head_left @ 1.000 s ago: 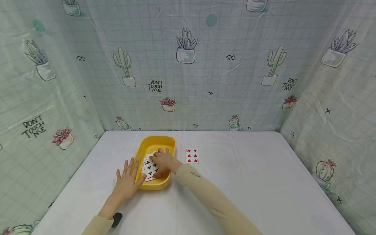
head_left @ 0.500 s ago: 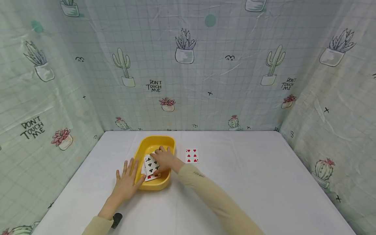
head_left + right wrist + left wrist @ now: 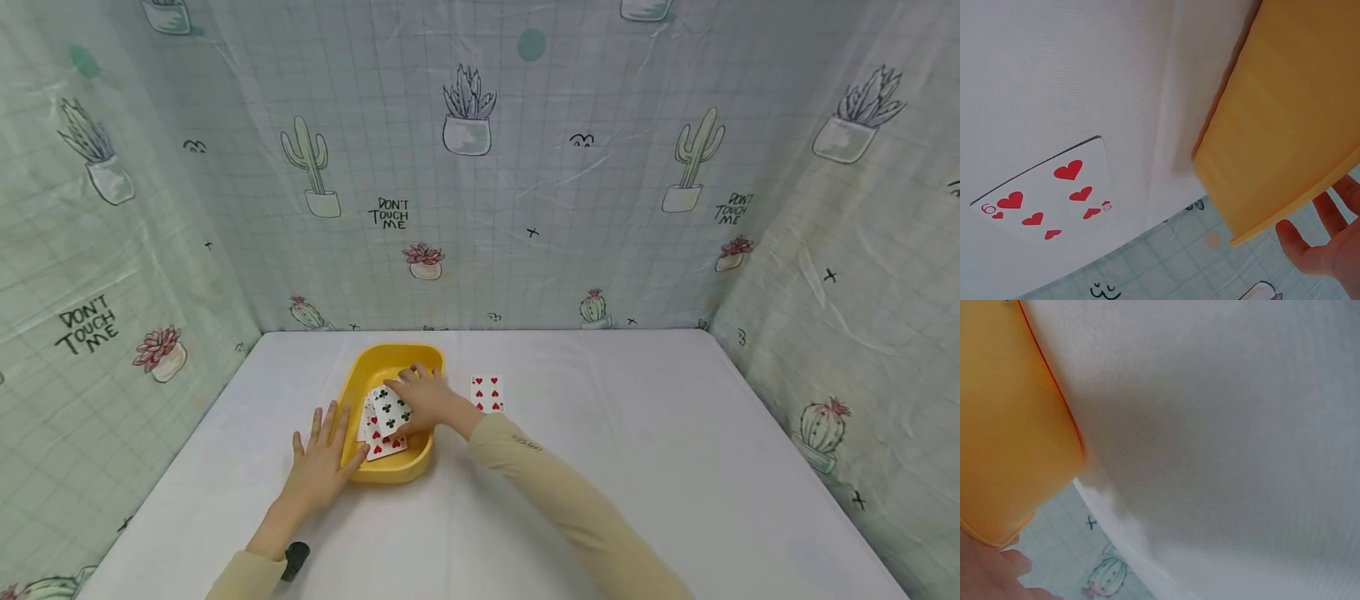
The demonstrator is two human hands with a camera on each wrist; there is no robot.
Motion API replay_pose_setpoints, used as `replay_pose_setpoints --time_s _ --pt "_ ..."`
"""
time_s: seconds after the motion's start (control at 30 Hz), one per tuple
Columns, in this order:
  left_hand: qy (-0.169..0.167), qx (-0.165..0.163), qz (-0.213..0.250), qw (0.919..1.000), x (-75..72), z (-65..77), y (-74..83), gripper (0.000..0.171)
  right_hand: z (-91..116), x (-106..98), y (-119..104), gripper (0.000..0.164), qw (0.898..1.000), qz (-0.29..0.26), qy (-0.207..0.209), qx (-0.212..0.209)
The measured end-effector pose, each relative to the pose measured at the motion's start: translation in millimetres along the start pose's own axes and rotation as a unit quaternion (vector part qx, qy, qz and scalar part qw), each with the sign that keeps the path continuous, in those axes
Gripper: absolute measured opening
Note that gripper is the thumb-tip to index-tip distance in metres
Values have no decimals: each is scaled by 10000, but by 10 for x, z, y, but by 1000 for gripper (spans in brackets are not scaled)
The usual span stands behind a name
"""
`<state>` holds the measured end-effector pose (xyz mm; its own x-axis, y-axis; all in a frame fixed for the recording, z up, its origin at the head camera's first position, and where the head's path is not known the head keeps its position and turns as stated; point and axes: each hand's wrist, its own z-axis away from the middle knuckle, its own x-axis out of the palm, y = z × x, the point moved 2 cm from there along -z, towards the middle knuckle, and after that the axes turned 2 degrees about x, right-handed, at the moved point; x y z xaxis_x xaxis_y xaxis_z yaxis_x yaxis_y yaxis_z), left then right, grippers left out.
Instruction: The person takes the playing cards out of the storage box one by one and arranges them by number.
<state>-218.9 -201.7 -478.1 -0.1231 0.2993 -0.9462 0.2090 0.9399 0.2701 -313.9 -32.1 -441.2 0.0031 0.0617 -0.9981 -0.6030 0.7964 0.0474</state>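
Observation:
A yellow tray (image 3: 397, 473) with raised walls stands on the white table and holds a few playing cards. My right hand (image 3: 431, 402) reaches inside and grips a clubs playing card (image 3: 390, 410) by its edges, thumb low and fingertips at the top. The clubs card is tilted over a hearts playing card (image 3: 386, 449) and other white cards. With fingers spread, my left hand (image 3: 318, 467) rests on the tray's left rim, thumb toward the near corner. From the right wrist, the hand (image 3: 1329, 247) shows behind the tray wall, which hides the held card.
Face up on the table, just right of the tray, lies another hearts card (image 3: 487, 392), partly overlapped by my right sleeve (image 3: 562, 492). A patterned cloth (image 3: 465, 208) surrounds the table (image 3: 637, 450) at the back and sides.
My right hand has shifted slightly up and right with the clubs card, which now lies more askew and uncovers more of the hearts card below. My left hand stays on the rim.

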Motion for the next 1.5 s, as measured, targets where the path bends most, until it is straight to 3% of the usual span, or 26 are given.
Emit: replay_pose_setpoints --time_s 0.6,1.07,1.5 --pt "-7 35 10 10000 -7 -18 -8 75 206 -167 156 83 9995 -197 257 -2" --pt "-83 -29 1 10000 -14 -14 4 77 492 -184 427 83 9950 -839 426 335" --pt "-124 -56 55 9999 -5 -24 0 78 713 -76 798 82 9942 -605 829 331"
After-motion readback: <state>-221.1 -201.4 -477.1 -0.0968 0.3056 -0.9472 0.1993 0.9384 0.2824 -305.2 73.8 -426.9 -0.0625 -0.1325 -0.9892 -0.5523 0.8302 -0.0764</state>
